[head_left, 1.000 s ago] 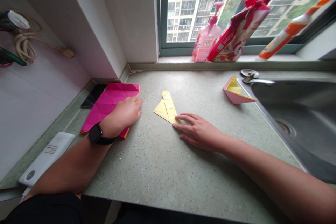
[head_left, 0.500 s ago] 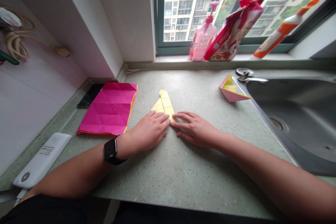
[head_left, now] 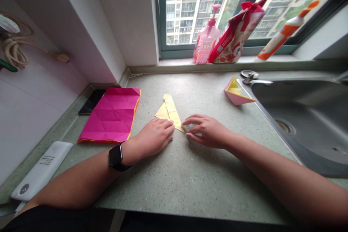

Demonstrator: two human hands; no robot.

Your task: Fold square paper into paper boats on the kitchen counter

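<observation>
A folded yellow paper (head_left: 171, 109) lies flat on the speckled countertop (head_left: 174, 181), a narrow strip with a triangular flap at its left. My left hand (head_left: 154, 136), with a black watch on its wrist, rests palm down, its fingers laid out over the paper's lower left part and hiding some of it. My right hand (head_left: 208, 130) is at the paper's lower right tip, fingers apart and slightly curved, holding nothing. Whether a right fingertip touches the paper's tip I cannot tell.
To the left are creased magenta sheets (head_left: 111, 114), a dark flat object (head_left: 92, 102) under them and a white power bank (head_left: 42, 170). A pink and yellow folded paper boat (head_left: 238, 96) stands by the sink (head_left: 301, 116). A pump bottle (head_left: 206, 41) is on the windowsill.
My right hand has drawn back slightly to the right from the yellow paper, uncovering its lower right tip. My left hand stays on the paper. The whole view has shifted a little.
</observation>
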